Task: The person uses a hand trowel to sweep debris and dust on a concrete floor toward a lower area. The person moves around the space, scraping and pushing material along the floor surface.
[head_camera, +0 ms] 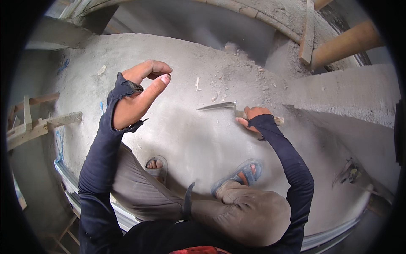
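Observation:
My right hand (pixel 256 115) grips the wooden handle of a masonry trowel (pixel 219 106). Its metal blade points left, just over or on the dusty concrete floor (pixel 196 136); whether it touches cannot be told. The butt of the handle sticks out past my little-finger side. My left hand (pixel 139 92) is raised over the floor at the left, holding nothing visible. Its thumb and curled fingers leave a gap, and the other fingers are partly hidden. A torn dark sleeve end wraps each hand.
Loose rubble (pixel 234 82) is strewn toward the floor's far edge, beyond which is a drop. Bamboo poles (pixel 345 44) and a wooden batten (pixel 307 35) stand at upper right. A concrete beam (pixel 345 92) lies to the right, timber pieces (pixel 44 127) at left, metal channels (pixel 68 177) behind.

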